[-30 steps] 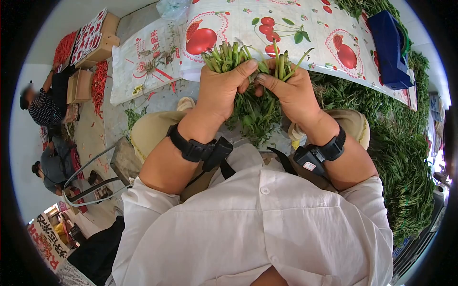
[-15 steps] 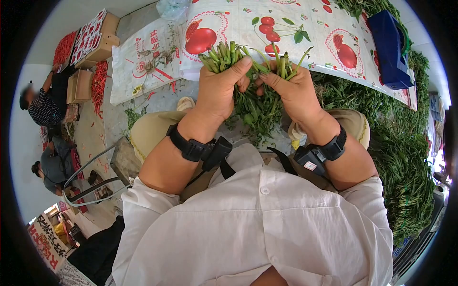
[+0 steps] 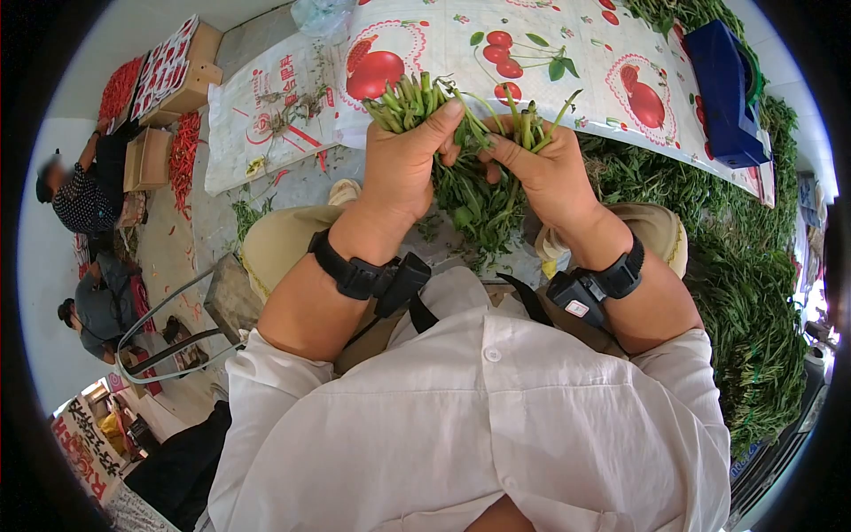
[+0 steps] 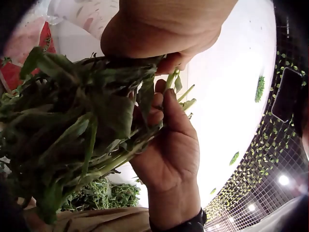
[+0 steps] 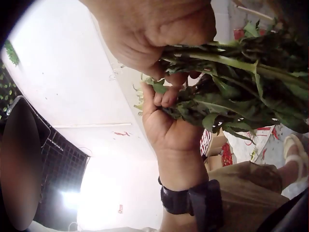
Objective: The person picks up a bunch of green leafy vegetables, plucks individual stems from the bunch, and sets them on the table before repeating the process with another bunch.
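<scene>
My left hand [image 3: 401,168] grips a thick bunch of green stems [image 3: 406,105], their cut ends sticking up past the thumb. Close beside it, my right hand [image 3: 557,174] pinches a smaller bunch [image 3: 526,127] between thumb and fingers. Leafy tops [image 3: 479,213] hang below both hands. In the left wrist view the leaves [image 4: 91,111] spread left of the left hand [image 4: 164,29], with the right hand [image 4: 169,150] on the stems. The right wrist view shows leaves [image 5: 231,92] reaching right from both hands; some fingers are hidden behind them.
A cherry-print sheet [image 3: 558,27] covers the surface ahead, a blue tool [image 3: 722,93] at its right. Piled greens [image 3: 745,310] lie on the right. A white sack [image 3: 266,115], cardboard boxes [image 3: 149,160], red peppers [image 3: 183,160], a metal-framed stool [image 3: 222,301] and two people [image 3: 84,199] are left.
My left hand has shifted slightly left with its bunch, widening the gap between the hands. The right hand has barely moved; a leafy stem now stretches across the gap.
</scene>
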A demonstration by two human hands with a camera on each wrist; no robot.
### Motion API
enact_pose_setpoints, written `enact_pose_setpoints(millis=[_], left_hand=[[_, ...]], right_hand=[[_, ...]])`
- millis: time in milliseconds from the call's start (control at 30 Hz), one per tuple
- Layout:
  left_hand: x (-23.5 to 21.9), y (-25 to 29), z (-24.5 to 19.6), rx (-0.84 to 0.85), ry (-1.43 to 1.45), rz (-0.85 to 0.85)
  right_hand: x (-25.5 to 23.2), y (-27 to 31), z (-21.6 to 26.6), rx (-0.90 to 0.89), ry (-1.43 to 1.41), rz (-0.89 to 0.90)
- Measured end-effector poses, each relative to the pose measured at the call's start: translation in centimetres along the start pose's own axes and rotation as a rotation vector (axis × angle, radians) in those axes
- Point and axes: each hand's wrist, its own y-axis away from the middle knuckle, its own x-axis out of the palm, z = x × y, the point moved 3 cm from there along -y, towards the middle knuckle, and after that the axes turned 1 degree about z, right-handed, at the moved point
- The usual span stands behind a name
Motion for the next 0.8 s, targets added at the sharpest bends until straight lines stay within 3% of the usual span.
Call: enact_pose_setpoints(millis=[433, 800], left_hand=[[-0.59, -0.29, 0.13, 0.065, 0.018, 0.033], [-0.1, -0.07, -0.14, 0.135, -0.088, -0.072]], right_hand=[[-0.1, -0.03, 0.05, 0.002, 0.017, -0.018], [-0.12, 0.21, -0.09, -0.076, 0.033, -0.094]])
